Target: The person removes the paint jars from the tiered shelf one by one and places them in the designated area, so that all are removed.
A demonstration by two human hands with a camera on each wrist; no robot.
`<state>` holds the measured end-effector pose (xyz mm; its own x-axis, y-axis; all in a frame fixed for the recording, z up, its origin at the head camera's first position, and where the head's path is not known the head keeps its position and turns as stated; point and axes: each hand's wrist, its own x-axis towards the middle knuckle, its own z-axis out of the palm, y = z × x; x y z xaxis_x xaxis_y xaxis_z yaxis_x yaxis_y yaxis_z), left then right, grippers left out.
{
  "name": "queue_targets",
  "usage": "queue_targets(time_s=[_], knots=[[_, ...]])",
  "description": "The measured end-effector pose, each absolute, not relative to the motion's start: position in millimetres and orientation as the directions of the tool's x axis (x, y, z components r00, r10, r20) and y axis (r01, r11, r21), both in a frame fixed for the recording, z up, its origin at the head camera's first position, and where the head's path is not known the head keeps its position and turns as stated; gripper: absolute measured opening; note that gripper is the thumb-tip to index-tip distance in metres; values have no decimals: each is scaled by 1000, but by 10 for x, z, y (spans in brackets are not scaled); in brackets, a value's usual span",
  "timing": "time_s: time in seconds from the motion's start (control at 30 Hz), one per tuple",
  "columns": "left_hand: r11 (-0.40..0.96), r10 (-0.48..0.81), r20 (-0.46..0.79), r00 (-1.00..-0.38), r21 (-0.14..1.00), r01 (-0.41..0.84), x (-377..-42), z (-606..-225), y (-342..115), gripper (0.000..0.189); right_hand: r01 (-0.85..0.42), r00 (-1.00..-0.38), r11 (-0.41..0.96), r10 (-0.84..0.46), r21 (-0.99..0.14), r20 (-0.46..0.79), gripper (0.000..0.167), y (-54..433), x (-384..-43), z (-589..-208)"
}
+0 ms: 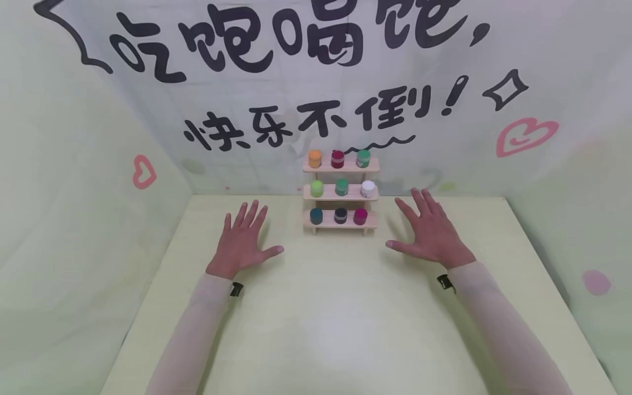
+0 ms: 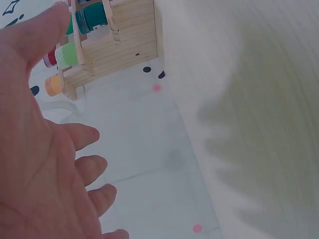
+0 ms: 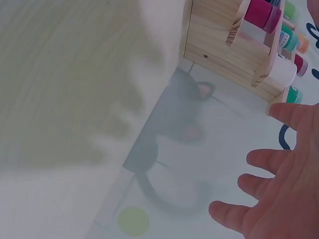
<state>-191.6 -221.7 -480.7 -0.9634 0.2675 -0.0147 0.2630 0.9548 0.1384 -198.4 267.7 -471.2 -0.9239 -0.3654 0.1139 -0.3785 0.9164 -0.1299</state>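
A small three-tier wooden rack stands at the back of the table, holding several paint jars. On its top tier sit an orange jar, a dark red jar and a green jar. The middle tier bears a light green jar, a green jar and a white jar. Below are a teal jar, a black jar and a magenta jar. My left hand is left of the rack, fingers spread, holding nothing. My right hand is spread likewise at its right, apart from it.
The pale table meets a white cloth backdrop with large black lettering right behind the rack. Cloth walls rise along the left and right table edges. Each wrist carries a small black device.
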Motion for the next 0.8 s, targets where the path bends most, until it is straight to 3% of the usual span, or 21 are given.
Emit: queue_targets(time_s=[0.33, 0.8], knots=[[917, 310, 81, -947, 236, 321, -1989, -4817, -2171, 101, -355, -933, 899, -322, -257, 162, 90, 2671, -2038, -4801], [881, 290, 214, -933, 320, 348, -2017, -4909, -2058, 75, -423, -901, 753, -294, -503, 318, 60, 2524, -2077, -4977]])
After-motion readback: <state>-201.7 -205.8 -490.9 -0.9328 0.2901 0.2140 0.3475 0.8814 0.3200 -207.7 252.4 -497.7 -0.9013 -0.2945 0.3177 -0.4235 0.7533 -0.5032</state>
